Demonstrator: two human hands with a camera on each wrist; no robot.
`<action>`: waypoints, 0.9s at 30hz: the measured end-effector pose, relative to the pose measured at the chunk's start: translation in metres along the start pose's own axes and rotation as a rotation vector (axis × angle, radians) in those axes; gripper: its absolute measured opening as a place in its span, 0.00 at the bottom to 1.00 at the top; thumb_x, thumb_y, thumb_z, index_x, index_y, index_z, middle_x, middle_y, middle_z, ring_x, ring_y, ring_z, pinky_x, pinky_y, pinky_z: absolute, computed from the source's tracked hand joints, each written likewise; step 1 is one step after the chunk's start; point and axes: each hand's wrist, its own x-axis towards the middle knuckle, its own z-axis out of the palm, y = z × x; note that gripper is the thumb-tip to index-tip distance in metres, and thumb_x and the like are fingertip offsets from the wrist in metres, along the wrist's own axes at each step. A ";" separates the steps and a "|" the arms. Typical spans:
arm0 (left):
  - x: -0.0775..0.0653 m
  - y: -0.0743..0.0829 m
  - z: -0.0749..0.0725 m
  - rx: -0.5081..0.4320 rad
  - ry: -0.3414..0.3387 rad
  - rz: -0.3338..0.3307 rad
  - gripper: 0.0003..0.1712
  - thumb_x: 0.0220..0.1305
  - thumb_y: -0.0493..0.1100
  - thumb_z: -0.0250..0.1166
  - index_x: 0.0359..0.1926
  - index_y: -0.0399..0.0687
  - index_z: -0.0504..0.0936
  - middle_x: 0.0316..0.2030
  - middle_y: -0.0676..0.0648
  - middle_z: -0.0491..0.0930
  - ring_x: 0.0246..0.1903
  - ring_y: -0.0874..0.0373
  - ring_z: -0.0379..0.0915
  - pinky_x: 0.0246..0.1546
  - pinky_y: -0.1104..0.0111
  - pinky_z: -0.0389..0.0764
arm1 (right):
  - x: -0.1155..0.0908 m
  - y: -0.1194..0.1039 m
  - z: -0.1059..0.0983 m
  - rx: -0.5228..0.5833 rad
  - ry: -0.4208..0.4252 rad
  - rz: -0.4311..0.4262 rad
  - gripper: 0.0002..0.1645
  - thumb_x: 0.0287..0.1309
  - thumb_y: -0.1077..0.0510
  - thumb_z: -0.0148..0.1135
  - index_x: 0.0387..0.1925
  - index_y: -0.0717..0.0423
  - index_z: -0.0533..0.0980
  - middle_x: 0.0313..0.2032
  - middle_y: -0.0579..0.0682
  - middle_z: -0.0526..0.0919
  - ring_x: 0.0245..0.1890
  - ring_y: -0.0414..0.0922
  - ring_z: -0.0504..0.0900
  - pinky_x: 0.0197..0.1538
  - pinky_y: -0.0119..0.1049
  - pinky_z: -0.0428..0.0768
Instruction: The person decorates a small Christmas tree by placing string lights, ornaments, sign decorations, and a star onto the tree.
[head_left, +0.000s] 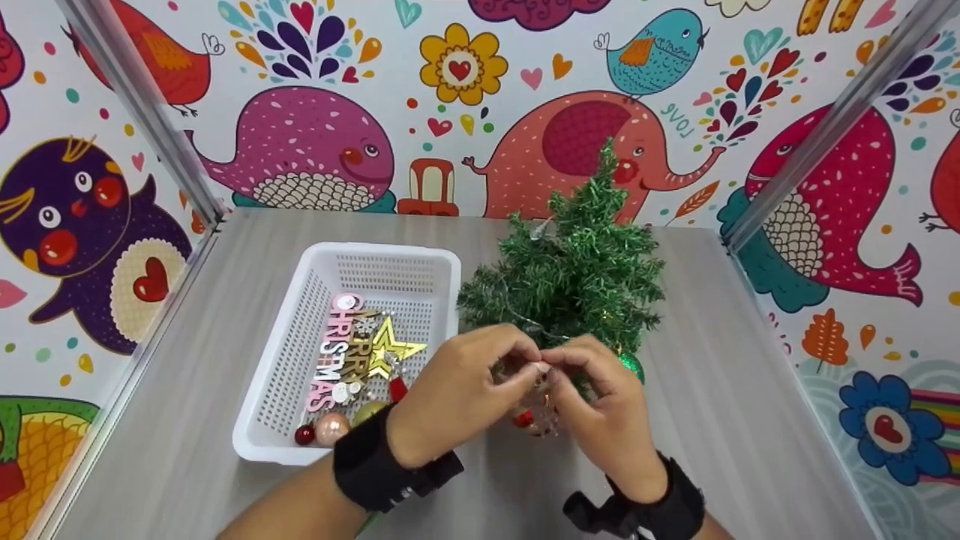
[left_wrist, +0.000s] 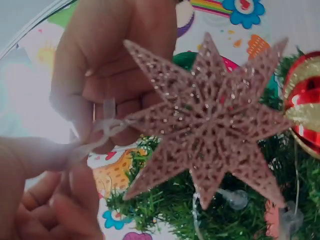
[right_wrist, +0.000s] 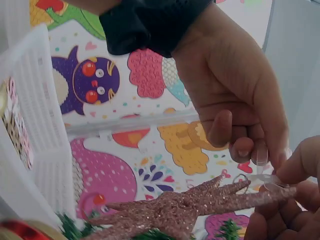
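Above the table, both hands meet fingertip to fingertip before a small green Christmas tree [head_left: 585, 262]. My left hand [head_left: 472, 390] and my right hand [head_left: 600, 405] pinch a thin whitish hanging cord [left_wrist: 95, 142] with thumbs and forefingers. From this cord hangs a pink glittery star ornament [left_wrist: 207, 122] with several long points, seen nearly edge-on in the right wrist view. In the head view the hands hide most of it. Behind the star in the left wrist view, a red and gold striped ball [left_wrist: 306, 100] hangs at the tree.
A white plastic basket [head_left: 259, 375] stands left of the tree. Inside are a Merry Christmas sign [head_left: 326, 356], a gold star [head_left: 405, 350], a pink ball [head_left: 332, 429] and other ornaments. A green ball [head_left: 631, 367] hangs at the tree's right. Patterned walls surround the table.
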 end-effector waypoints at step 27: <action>0.091 -0.019 0.008 0.254 0.339 0.112 0.07 0.67 0.43 0.60 0.41 0.49 0.83 0.37 0.53 0.82 0.40 0.63 0.76 0.44 0.75 0.77 | 0.082 0.025 -0.040 -0.735 0.058 0.052 0.09 0.68 0.46 0.52 0.39 0.41 0.77 0.31 0.36 0.74 0.30 0.34 0.68 0.36 0.32 0.66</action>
